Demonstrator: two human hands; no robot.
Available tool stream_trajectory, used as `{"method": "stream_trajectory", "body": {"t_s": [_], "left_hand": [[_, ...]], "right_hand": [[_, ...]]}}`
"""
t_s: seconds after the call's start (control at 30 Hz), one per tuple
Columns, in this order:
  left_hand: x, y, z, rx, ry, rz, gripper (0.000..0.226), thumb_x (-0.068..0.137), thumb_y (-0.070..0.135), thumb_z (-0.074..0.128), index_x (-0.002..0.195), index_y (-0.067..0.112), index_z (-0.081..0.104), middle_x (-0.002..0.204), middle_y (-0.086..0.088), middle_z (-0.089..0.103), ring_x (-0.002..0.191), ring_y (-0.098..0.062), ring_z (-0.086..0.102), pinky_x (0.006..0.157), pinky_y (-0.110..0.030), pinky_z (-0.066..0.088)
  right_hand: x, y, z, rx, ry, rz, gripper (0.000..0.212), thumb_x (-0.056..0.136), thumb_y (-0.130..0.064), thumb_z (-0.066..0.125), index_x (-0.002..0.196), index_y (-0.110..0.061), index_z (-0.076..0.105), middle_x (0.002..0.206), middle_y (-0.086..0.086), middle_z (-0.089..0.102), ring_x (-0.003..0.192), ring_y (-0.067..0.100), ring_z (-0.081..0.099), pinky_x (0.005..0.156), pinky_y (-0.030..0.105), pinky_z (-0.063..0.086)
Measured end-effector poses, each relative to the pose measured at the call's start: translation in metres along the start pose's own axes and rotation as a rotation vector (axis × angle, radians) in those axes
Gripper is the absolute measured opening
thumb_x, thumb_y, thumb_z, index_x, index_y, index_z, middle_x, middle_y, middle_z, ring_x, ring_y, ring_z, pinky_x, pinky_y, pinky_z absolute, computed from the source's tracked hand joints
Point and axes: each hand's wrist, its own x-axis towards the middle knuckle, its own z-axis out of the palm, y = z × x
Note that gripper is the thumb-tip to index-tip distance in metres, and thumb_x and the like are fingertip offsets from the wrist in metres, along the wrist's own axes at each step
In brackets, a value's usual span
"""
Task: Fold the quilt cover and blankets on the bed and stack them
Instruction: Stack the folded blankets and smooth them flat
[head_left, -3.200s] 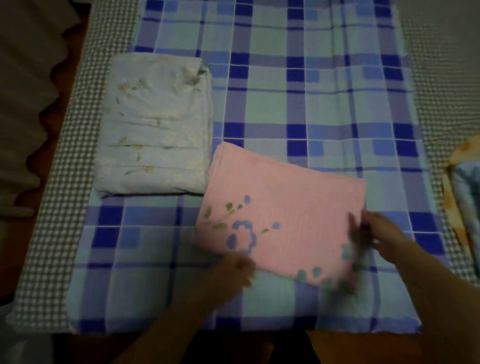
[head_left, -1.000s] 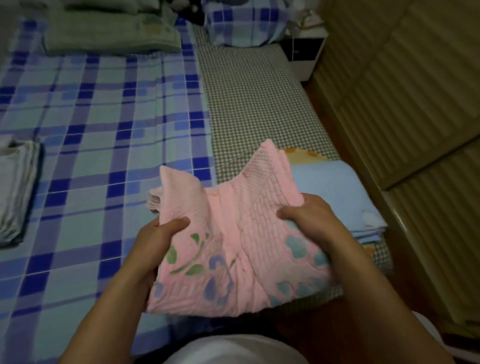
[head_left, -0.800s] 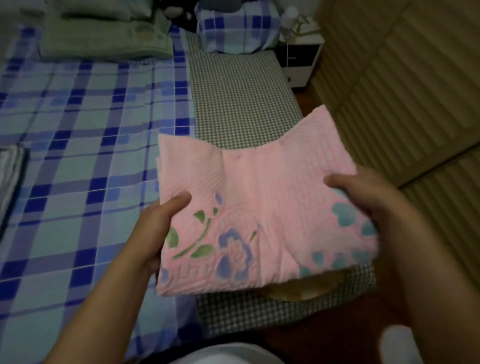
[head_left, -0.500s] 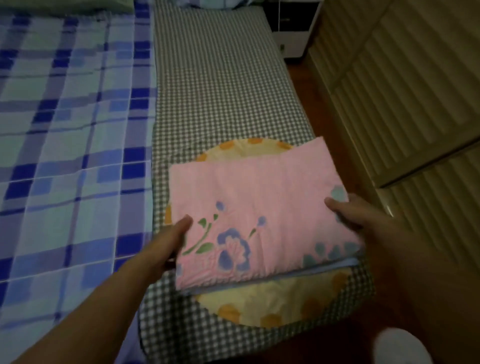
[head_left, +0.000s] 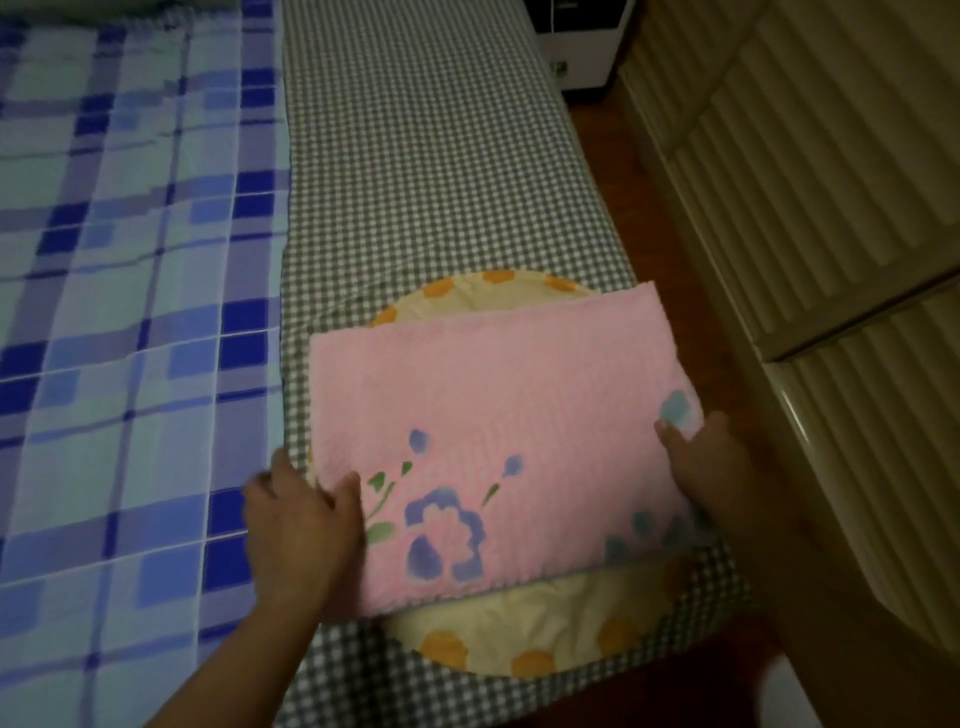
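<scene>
The folded pink blanket (head_left: 498, 415), with blue flowers and green leaves, lies flat on a round yellow piece with orange dots (head_left: 519, 634) at the near right corner of the bed. My left hand (head_left: 301, 525) holds its left edge, with the thumb on top and the fingers blurred beside the edge. At the right edge my right hand (head_left: 711, 467) grips it with the thumb on top and the fingers beneath. Anything between the pink blanket and the yellow piece is hidden.
A grey checked mattress cover (head_left: 426, 156) runs along the bed's right side, and a blue plaid sheet (head_left: 130, 312) covers the left. Ribbed wardrobe doors (head_left: 831, 208) stand close on the right, across a strip of wooden floor (head_left: 613, 130). A white nightstand (head_left: 576, 41) is at the far end.
Both hands lifted the pink blanket off the plaid sheet, carried it right and lowered it onto the stack. It now lies flatter, and the blue layer beneath no longer shows.
</scene>
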Motion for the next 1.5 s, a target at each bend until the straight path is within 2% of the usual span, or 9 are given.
{"method": "stream_trajectory", "body": {"t_s": [0.1, 0.2, 0.37, 0.53, 0.73, 1.07, 1.33, 1.4, 1.5], "left_hand": [[-0.005, 0.046, -0.002, 0.248, 0.188, 0.481, 0.066, 0.094, 0.036, 0.052, 0.152, 0.016, 0.029, 0.154, -0.026, 0.028, 0.142, -0.043, 0.025, 0.115, -0.054, 0.025], [0.012, 0.094, 0.035, 0.346, 0.087, 0.682, 0.064, 0.101, 0.050, 0.032, 0.158, 0.030, 0.012, 0.165, -0.015, 0.007, 0.153, -0.034, 0.000, 0.123, -0.051, 0.005], [0.070, 0.068, 0.104, 0.434, 0.143, 0.555, 0.065, 0.098, 0.058, 0.024, 0.157, 0.028, 0.025, 0.164, -0.016, 0.017, 0.151, -0.037, 0.010, 0.122, -0.054, 0.010], [0.074, 0.061, 0.129, 0.446, 0.108, 0.543, 0.068, 0.098, 0.059, 0.022, 0.158, 0.027, 0.018, 0.164, -0.017, 0.015, 0.152, -0.037, 0.008, 0.122, -0.055, 0.007], [0.009, 0.080, 0.079, 0.437, 0.088, 0.654, 0.071, 0.095, 0.063, 0.033, 0.158, 0.034, 0.015, 0.166, -0.012, 0.007, 0.152, -0.036, -0.007, 0.120, -0.058, -0.004], [0.019, -0.020, 0.110, 0.560, 0.009, 0.609, 0.075, 0.093, 0.063, 0.035, 0.158, 0.028, 0.021, 0.166, -0.013, 0.004, 0.152, -0.037, -0.003, 0.120, -0.062, 0.003], [0.014, 0.010, 0.075, 0.552, -0.040, 0.599, 0.070, 0.094, 0.063, 0.030, 0.155, 0.027, 0.028, 0.161, -0.016, 0.024, 0.149, -0.038, 0.015, 0.117, -0.062, 0.011], [0.022, 0.036, 0.051, 0.518, 0.025, 0.675, 0.062, 0.092, 0.061, 0.034, 0.146, 0.029, 0.037, 0.153, -0.014, 0.035, 0.140, -0.037, 0.027, 0.116, -0.062, 0.015], [0.072, 0.068, 0.051, 0.480, 0.118, 0.712, 0.066, 0.096, 0.064, 0.023, 0.155, 0.034, 0.020, 0.165, -0.009, 0.014, 0.151, -0.035, 0.004, 0.118, -0.058, -0.008]], "right_hand": [[-0.009, -0.038, 0.010, -0.338, 0.330, -0.389, 0.064, 0.089, -0.035, 0.059, 0.146, -0.017, 0.036, 0.143, 0.017, 0.046, 0.129, 0.036, 0.045, 0.106, 0.051, 0.040], [-0.002, -0.087, 0.025, -0.367, 0.337, -0.720, 0.062, 0.098, -0.047, 0.038, 0.154, -0.023, 0.027, 0.160, 0.011, 0.025, 0.149, 0.033, 0.017, 0.121, 0.052, 0.016], [0.081, -0.051, 0.076, -0.413, 0.181, -0.505, 0.070, 0.097, -0.067, 0.008, 0.157, -0.031, 0.012, 0.166, 0.003, 0.008, 0.151, 0.033, 0.012, 0.120, 0.057, 0.016], [0.096, -0.035, 0.100, -0.313, 0.146, -0.500, 0.067, 0.099, -0.064, 0.018, 0.156, -0.031, 0.010, 0.165, 0.006, 0.008, 0.147, 0.034, 0.023, 0.117, 0.054, 0.027], [0.005, -0.079, 0.068, -0.447, 0.315, -0.609, 0.067, 0.099, -0.059, 0.024, 0.157, -0.026, 0.018, 0.166, 0.010, 0.005, 0.151, 0.037, 0.000, 0.121, 0.057, 0.005], [0.002, 0.013, 0.114, -0.440, 0.187, -0.586, 0.067, 0.100, -0.054, 0.027, 0.158, -0.022, 0.015, 0.165, 0.008, 0.011, 0.152, 0.031, 0.005, 0.121, 0.053, 0.012], [0.000, -0.008, 0.089, -0.400, 0.210, -0.563, 0.064, 0.096, -0.057, 0.031, 0.147, -0.019, 0.042, 0.154, 0.012, 0.039, 0.141, 0.035, 0.034, 0.114, 0.055, 0.029], [-0.002, -0.036, 0.068, -0.348, 0.261, -0.535, 0.063, 0.095, -0.058, 0.030, 0.145, -0.023, 0.042, 0.153, 0.009, 0.040, 0.141, 0.031, 0.034, 0.117, 0.056, 0.024], [0.025, -0.084, 0.057, -0.371, 0.317, -0.584, 0.062, 0.099, -0.058, 0.021, 0.155, -0.031, 0.020, 0.164, 0.003, 0.014, 0.152, 0.028, 0.008, 0.121, 0.053, 0.001]]}}
